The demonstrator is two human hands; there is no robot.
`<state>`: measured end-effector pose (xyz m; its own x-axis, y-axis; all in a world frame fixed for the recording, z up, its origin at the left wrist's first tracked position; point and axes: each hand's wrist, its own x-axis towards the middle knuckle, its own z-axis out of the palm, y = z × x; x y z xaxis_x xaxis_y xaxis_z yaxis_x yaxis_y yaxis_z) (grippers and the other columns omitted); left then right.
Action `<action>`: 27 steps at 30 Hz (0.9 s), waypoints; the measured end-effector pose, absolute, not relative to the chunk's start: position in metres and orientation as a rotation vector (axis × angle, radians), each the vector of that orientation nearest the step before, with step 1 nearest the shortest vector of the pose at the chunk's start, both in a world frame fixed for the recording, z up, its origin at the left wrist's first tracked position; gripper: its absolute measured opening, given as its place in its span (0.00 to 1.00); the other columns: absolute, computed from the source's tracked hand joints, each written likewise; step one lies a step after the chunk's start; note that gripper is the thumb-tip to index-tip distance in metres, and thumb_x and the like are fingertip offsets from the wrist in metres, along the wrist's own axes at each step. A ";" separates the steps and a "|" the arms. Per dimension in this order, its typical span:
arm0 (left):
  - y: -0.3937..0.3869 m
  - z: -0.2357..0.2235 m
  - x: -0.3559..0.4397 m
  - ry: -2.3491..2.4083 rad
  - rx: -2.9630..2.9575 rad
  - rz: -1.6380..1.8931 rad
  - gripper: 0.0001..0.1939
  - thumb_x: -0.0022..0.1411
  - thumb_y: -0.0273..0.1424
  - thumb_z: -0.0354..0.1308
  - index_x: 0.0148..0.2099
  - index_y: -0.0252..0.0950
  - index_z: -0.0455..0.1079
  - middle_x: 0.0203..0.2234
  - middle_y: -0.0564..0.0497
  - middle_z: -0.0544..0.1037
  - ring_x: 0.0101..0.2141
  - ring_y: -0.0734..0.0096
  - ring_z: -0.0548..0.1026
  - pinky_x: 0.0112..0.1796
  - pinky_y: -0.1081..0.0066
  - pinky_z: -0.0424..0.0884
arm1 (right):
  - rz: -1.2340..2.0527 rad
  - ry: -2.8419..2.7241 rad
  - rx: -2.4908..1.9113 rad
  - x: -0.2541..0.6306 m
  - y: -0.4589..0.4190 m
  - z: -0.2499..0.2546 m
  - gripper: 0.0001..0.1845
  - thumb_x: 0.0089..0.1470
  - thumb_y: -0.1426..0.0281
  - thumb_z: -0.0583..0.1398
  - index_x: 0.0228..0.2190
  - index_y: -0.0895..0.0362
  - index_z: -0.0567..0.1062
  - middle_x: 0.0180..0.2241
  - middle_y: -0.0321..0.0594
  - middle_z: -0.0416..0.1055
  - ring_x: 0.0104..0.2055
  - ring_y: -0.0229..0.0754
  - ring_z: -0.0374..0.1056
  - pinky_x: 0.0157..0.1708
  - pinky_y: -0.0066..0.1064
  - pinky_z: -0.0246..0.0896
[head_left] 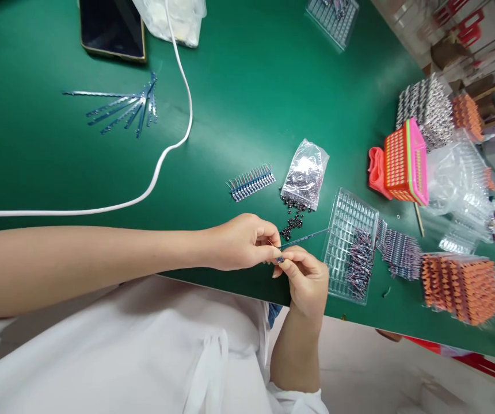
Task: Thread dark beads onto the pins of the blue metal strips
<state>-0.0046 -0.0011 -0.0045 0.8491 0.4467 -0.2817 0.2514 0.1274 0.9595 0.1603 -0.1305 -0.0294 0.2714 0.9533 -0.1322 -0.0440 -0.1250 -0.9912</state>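
Note:
My left hand comes in from the left, its thumb and fingers pinched together. Close against it, my right hand pinches a tiny dark circuit board piece between thumb and finger. A thin blue strip sticks out rightward from between the hands; which fingers grip it is hidden. Just above lie loose small black beads-like parts beside a clear plastic bag of the same parts. Left of the bag rests a row of small blue boards with wire leads.
A clear compartment tray holding wired parts stands right of my hands. Beyond are bundled parts, orange stacked pieces and an orange-pink basket. At left lie fanned blue strips, a white cable and a phone.

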 end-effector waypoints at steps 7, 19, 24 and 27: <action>-0.001 -0.004 -0.001 0.570 1.277 0.231 0.10 0.58 0.35 0.61 0.38 0.35 0.72 0.31 0.49 0.82 0.35 0.65 0.79 0.39 0.69 0.73 | 0.888 -0.899 -1.476 0.154 -0.128 -0.027 0.03 0.57 0.68 0.65 0.34 0.53 0.80 0.30 0.35 0.70 0.24 0.33 0.67 0.24 0.27 0.63; 0.005 0.004 -0.005 0.586 1.557 0.193 0.08 0.61 0.35 0.58 0.34 0.36 0.74 0.26 0.54 0.79 0.29 0.72 0.73 0.31 0.76 0.65 | 0.906 -0.919 -1.479 0.153 -0.131 -0.029 0.06 0.57 0.65 0.64 0.34 0.54 0.79 0.31 0.36 0.70 0.25 0.34 0.67 0.25 0.28 0.63; 0.008 0.003 -0.010 0.481 1.702 0.113 0.10 0.64 0.36 0.55 0.36 0.37 0.74 0.29 0.54 0.80 0.29 0.71 0.72 0.30 0.76 0.63 | 1.072 -0.881 -1.367 0.157 -0.133 -0.029 0.07 0.55 0.64 0.66 0.32 0.55 0.79 0.30 0.34 0.70 0.22 0.32 0.66 0.22 0.26 0.63; 0.008 0.003 -0.011 0.404 1.701 0.083 0.09 0.65 0.34 0.55 0.36 0.37 0.73 0.29 0.54 0.81 0.29 0.72 0.73 0.31 0.76 0.63 | 1.090 -0.862 -1.386 0.157 -0.135 -0.027 0.08 0.55 0.63 0.66 0.32 0.55 0.79 0.30 0.35 0.70 0.22 0.32 0.66 0.22 0.26 0.63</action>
